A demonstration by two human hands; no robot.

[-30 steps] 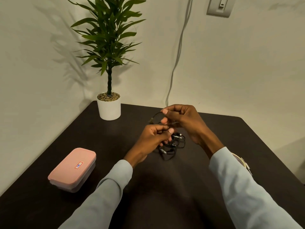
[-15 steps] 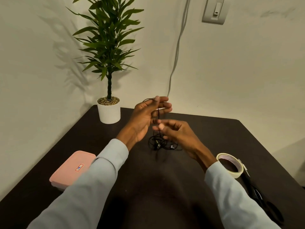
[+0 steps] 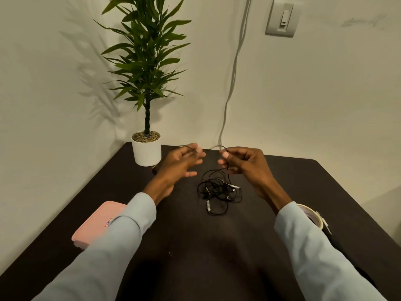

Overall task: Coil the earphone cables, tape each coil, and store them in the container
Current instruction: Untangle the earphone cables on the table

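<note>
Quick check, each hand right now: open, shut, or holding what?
Left hand: fingers spread, a thin strand of black earphone cable at the fingertips; grip cannot be told.
Right hand: pinching the earphone cable, fingers curled.

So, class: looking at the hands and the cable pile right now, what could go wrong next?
1. The right hand pinches a strand that rises from the tangled earphone cables; pulling could tighten knots.
2. The left hand is blurred, its grip unclear; the strand may slip free.
3. The tape roll sits half hidden beside the right sleeve, which might knock it away.
</note>
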